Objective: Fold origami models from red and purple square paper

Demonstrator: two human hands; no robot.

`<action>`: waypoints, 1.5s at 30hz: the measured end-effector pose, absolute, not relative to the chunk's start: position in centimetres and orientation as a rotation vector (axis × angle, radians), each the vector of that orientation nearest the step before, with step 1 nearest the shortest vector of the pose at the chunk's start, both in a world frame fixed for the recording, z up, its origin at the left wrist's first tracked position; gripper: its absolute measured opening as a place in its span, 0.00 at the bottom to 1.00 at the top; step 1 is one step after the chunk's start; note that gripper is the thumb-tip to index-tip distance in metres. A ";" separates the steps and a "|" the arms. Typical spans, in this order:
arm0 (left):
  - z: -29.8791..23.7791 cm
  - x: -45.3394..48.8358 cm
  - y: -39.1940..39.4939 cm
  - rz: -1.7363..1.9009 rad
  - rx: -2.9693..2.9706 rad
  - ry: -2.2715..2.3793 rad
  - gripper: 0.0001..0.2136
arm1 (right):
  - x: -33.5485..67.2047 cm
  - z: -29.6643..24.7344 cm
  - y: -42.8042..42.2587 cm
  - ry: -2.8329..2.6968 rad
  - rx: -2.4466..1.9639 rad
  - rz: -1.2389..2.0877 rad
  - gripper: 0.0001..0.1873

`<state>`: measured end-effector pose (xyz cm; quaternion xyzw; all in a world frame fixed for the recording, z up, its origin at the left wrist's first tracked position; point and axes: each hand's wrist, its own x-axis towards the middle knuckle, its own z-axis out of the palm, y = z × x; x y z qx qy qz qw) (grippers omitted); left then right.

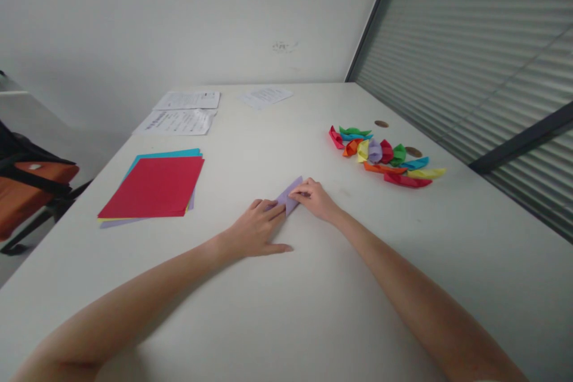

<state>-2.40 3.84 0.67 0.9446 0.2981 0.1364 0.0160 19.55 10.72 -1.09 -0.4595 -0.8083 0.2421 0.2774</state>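
A small folded piece of purple paper (292, 203) lies on the white table between my hands. My left hand (257, 228) rests on its left part, fingers stretched out over it and thumb spread out on the table. At the paper's right side my right hand (316, 198) is closed, thumb and fingertips pinching a folded flap of it. Part of the paper is hidden beneath the fingers of both hands.
A stack of coloured sheets, red on top (154, 186), lies left. Several folded paper boats (375, 151) in mixed colours are grouped at the right. Printed papers (179, 122) lie at the back left. Blinds (483, 59) border the right side; an orange chair (33, 191) stands left.
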 end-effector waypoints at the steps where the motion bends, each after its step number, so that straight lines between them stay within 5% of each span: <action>1: 0.5 -2.4 3.9 0.462 2.936 0.909 0.31 | 19.4 -1.1 10.7 -2.175 -1.266 0.634 0.08; 18: -0.1 -1.9 3.4 0.656 2.885 0.881 0.19 | 18.5 -0.5 10.9 -2.274 -1.434 0.501 0.08; 45: -0.4 -1.8 3.1 0.643 2.904 0.946 0.15 | 17.3 0.0 10.5 -2.314 -1.631 0.316 0.12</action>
